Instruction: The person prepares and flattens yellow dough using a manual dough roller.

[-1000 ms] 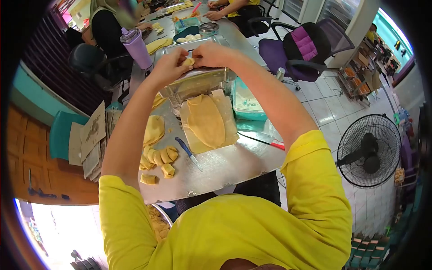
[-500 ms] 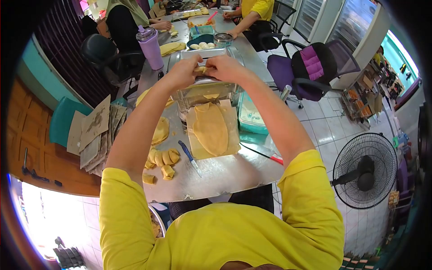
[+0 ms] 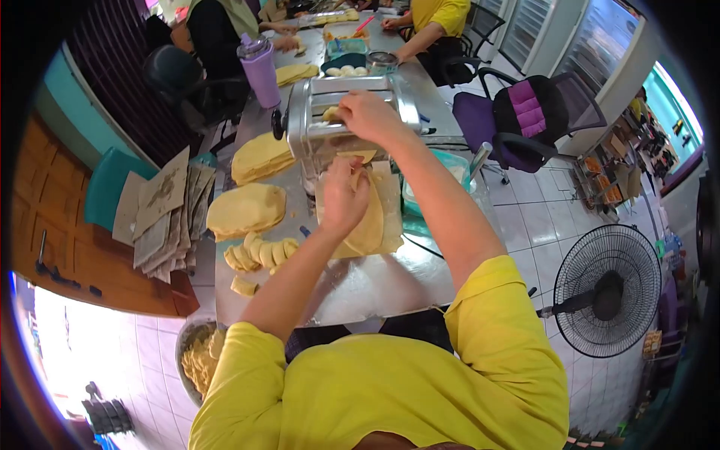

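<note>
A silver roller machine stands on the metal table, seen in the head view. My right hand is at its top, fingers closed on a small piece of yellow dough at the rollers. Below the machine's front, my left hand is over a flattened dough sheet that lies on a board. Its fingers are bent near the sheet's upper end, and whether they grip it cannot be made out. Stacked dough sheets and cut dough pieces lie to the left.
A purple tumbler stands behind the machine at the left. A teal-lidded container is right of the board. Two people are at the table's far end. Cardboard sheets, a basin of dough, a purple chair and a fan surround it.
My left hand has come down from the machine's top to the dough sheet. My right hand stays at the top with the dough piece. The view has shifted, showing more of the table's left side.
</note>
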{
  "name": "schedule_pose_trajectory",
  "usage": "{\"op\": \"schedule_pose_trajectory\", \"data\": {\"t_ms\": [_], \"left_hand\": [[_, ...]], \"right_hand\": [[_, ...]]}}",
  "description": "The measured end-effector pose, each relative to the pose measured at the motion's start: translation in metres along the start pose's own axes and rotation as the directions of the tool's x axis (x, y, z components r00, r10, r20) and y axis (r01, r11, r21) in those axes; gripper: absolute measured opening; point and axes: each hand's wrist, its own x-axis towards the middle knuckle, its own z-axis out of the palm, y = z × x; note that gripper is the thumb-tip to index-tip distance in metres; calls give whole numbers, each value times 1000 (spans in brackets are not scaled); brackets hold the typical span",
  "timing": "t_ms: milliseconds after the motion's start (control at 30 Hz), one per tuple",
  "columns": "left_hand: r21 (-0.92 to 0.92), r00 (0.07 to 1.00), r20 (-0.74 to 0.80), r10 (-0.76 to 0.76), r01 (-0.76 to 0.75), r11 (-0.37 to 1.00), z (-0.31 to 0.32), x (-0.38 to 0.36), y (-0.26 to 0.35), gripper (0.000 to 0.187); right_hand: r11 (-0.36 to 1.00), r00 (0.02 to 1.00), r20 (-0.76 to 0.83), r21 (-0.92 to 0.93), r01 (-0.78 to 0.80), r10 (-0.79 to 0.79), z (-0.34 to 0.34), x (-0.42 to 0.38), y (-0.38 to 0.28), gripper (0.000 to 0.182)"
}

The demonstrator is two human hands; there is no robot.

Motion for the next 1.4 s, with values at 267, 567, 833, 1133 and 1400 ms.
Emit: {"op": "schedule_pose_trajectory", "data": {"t_ms": [267,567,833,1133,1400], "left_hand": [[-547,665,-36,-746,611,572,39,8,-45,36],[-779,691,143,-708,520,350,54,18,-70,31],[-763,604,405,-687,637,111,12,14,-28,32],[-751,547,544,-637,656,-78,4,-3,-22,24],[-751,567,524,-635,659,-32,0,-14,-16,24]], "right_hand": [[977,947,265,-159,-141,180,-18,10,-14,23],[975,950,230,-127,-184,210,-14,8,-14,22],[969,943,244,-155,-190,224,-19,8,-23,21],[970,980,101,-194,-148,170,-16,-2,-27,37],[957,1000,4,-290,-6,8,-12,-5,-25,37]]}}
